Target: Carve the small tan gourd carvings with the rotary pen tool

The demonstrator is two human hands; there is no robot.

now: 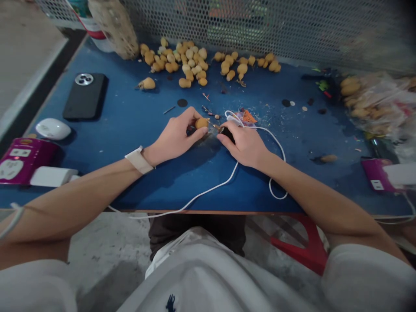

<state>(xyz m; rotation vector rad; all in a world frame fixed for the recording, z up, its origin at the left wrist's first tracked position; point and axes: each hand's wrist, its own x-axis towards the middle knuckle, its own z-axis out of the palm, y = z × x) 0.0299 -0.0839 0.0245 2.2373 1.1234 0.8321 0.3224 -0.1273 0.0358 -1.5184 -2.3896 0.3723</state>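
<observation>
Between the thumb and fingers of my left hand is a small tan gourd, held just above the blue table. My right hand grips a short black handheld tool with a thin metal bit that points left at the gourd. The bit's tip is very close to the gourd's right end; whether they touch I cannot tell. A white cable runs under my right hand and loops beside it. Pale dust and small scraps lie around the hands, along with an orange and purple wrapper.
Many small gourds are heaped along the back by a perforated metal screen. A black phone, white earbud case and purple power strip lie left. At right are a plastic bag of gourds and another purple strip.
</observation>
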